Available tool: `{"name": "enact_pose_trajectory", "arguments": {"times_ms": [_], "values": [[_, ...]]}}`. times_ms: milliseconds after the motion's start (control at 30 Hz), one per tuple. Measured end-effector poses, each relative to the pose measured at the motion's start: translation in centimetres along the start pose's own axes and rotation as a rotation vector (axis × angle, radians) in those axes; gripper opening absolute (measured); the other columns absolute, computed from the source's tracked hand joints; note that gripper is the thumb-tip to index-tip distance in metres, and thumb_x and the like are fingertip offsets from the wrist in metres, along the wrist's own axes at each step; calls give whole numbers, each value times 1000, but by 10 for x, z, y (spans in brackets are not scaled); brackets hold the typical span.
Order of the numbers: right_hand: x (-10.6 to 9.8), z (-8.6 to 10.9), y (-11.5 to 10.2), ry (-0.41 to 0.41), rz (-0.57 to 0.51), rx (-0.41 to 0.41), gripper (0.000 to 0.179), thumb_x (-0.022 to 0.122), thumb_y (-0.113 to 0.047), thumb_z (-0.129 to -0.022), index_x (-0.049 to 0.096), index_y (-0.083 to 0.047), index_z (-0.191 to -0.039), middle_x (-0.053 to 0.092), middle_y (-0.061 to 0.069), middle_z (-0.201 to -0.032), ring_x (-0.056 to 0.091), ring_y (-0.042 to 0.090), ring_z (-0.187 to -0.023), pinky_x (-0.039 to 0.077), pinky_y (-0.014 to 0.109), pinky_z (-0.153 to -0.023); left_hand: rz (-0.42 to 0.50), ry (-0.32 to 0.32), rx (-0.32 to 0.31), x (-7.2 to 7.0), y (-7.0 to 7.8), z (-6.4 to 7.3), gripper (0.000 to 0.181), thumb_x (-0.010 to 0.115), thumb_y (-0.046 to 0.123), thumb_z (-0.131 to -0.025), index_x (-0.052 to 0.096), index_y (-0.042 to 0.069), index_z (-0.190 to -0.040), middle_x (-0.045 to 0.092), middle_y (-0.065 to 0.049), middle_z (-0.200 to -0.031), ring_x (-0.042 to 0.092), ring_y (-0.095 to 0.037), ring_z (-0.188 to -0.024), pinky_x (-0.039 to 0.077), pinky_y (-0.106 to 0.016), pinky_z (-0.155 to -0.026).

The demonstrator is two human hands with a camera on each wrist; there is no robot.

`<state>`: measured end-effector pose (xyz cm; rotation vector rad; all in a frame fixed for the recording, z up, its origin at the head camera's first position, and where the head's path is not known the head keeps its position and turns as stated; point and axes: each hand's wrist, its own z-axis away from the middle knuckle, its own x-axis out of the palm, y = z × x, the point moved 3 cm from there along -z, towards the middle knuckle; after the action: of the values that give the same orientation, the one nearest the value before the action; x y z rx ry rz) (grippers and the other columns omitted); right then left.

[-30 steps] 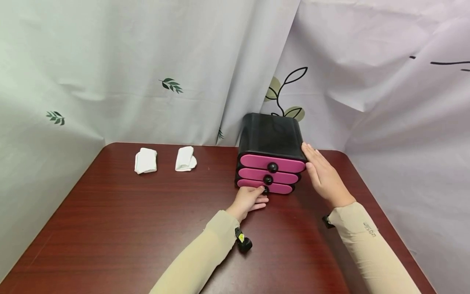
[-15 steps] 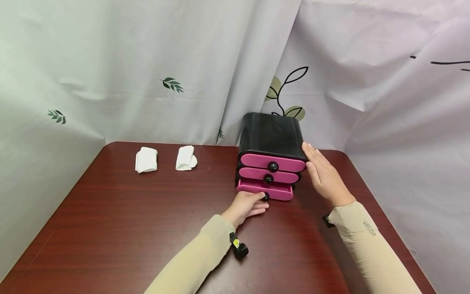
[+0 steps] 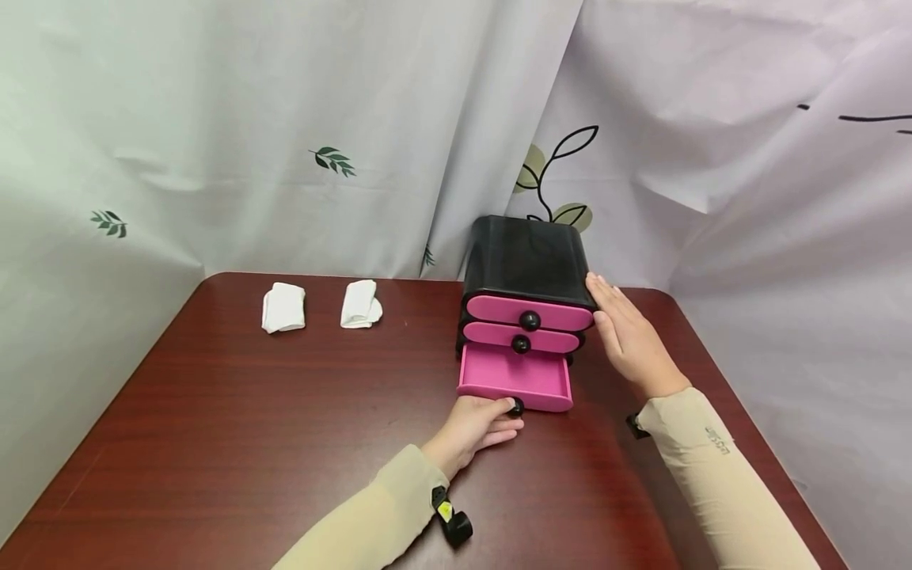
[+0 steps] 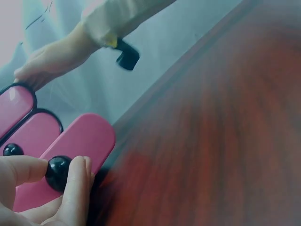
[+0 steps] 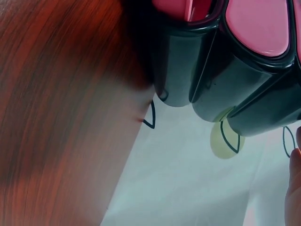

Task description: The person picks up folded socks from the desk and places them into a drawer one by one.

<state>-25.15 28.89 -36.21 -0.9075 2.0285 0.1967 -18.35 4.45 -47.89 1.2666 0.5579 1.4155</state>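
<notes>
Bottom drawer [image 3: 515, 374], head view: has slid farther out of the cabinet [image 3: 530, 257]; left hand [image 3: 470, 431] is nearer, right hand [image 3: 632, 348] lies straight-fingered against the cabinet.
Black knob [image 4: 58, 173], left wrist view: pinched by left thumb and fingers [image 4: 76, 181]; the drawer lies behind this grip, its long front running crosswise.
Cabinet side [image 5: 178, 66], right wrist view: beyond this grip; right fingers [image 5: 295, 181] barely show.

The drawer cabinet [image 3: 530, 257] stands right of two cloths [image 3: 283, 307].
</notes>
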Motion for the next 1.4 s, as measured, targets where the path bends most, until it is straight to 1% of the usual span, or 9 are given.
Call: {"name": "enact_pose_trajectory", "arguments": {"times_ms": [200, 333, 433, 567, 667, 833, 933, 1100, 1400], "values": [[0, -1, 1, -1, 13, -11, 49, 46, -12, -106, 40, 5, -151, 42, 21, -156, 36, 35, -147, 15, 32, -124, 31, 11, 5, 1, -3, 7, 28, 64, 15, -99, 61, -11, -111, 72, -23, -108, 75, -25, -92, 60, -35, -81], [0, 0, 1, 0, 9, -10, 49, 47, -12, -106, 40, 5, -151, 41, 21, -156, 35, 34, -147, 15, 32, -124, 48, 17, -1, 2, -5, 10, 31, 64, 14, -99, 59, -13, -114, 71, -22, -109, 74, -27, -95, 60, -35, -82], [0, 0, 1, 1, 7, -10, 49, 47, -11, -105, 40, 5, -151, 41, 21, -156, 35, 35, -147, 15, 32, -124, 56, 2, -17, 4, -9, 14, 32, 64, 11, -99, 59, -15, -116, 71, -25, -110, 74, -28, -95, 60, -35, -83], [-1, 0, 1, 9, 8, -11, 49, 48, -10, -105, 40, 5, -151, 42, 21, -155, 36, 34, -147, 15, 32, -124, 55, -25, -45, 7, -17, 22, 31, 63, 9, -98, 61, -16, -118, 70, -26, -114, 75, -29, -95, 60, -34, -82], [-1, -1, 1, 13, 4, -8, 49, 48, -9, -105, 40, 5, -151, 42, 21, -156, 35, 33, -147, 16, 32, -124, 47, -33, -43, 8, -19, 28, 32, 63, 9, -98, 61, -15, -118, 70, -25, -115, 74, -28, -95, 60, -34, -82], [0, -1, 1, 4, -3, -2, 49, 46, -11, -106, 39, 5, -151, 41, 21, -156, 34, 31, -148, 15, 32, -124, 36, -41, -58, 4, -22, 40, 30, 63, 8, -97, 62, -15, -115, 71, -26, -111, 75, -28, -93, 60, -33, -80], [1, 0, 1, 5, -3, -4, 48, 46, -10, -106, 40, 6, -151, 42, 22, -155, 35, 33, -147, 15, 32, -124, 28, -48, -73, 2, -26, 49, 28, 63, 7, -98, 63, -15, -115, 71, -28, -109, 75, -28, -92, 60, -32, -79], [1, 0, 1, 8, -4, -4, 48, 45, -11, -106, 40, 6, -151, 42, 22, -155, 35, 34, -147, 15, 32, -124, 0, -68, -77, 0, -31, 60, 30, 62, 8, -99, 63, -17, -116, 71, -30, -105, 75, -27, -90, 60, -32, -77], [2, 0, 1, 9, -8, -1, 48, 45, -10, -106, 40, 5, -151, 42, 21, -156, 34, 31, -148, 15, 32, -124, -27, -102, -64, -2, -36, 69, 29, 61, 9, -99, 65, -17, -113, 72, -30, -100, 75, -26, -89, 61, -35, -77]]}}
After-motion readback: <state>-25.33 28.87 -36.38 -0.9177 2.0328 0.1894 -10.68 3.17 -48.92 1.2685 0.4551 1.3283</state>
